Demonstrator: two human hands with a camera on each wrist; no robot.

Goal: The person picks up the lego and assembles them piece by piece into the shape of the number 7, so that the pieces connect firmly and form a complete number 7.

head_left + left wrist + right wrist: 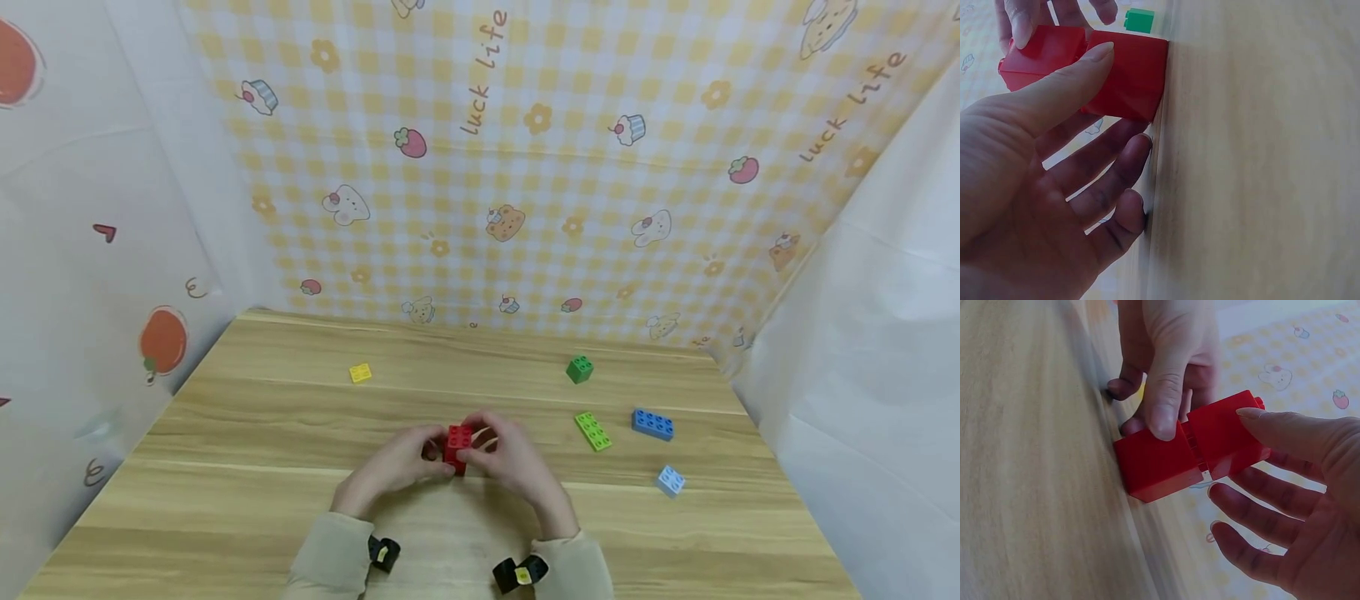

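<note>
Two red blocks stand one above the other on the wooden table. My left hand (399,463) pinches the lower red block (1157,464) between thumb and fingers. My right hand (513,463) holds the upper red block (1225,432) from the right side. In the right wrist view a narrow gap with studs showing lies between the two blocks, and the upper one looks slightly tilted. The left wrist view shows the left thumb across the lower block (1132,78), whose base touches the tabletop.
A yellow block (361,372) lies at the back left of the table (225,500). On the right are a green block (580,369), a lime block (593,431), a blue block (652,424) and a light blue block (671,481). A patterned curtain (450,183) hangs behind.
</note>
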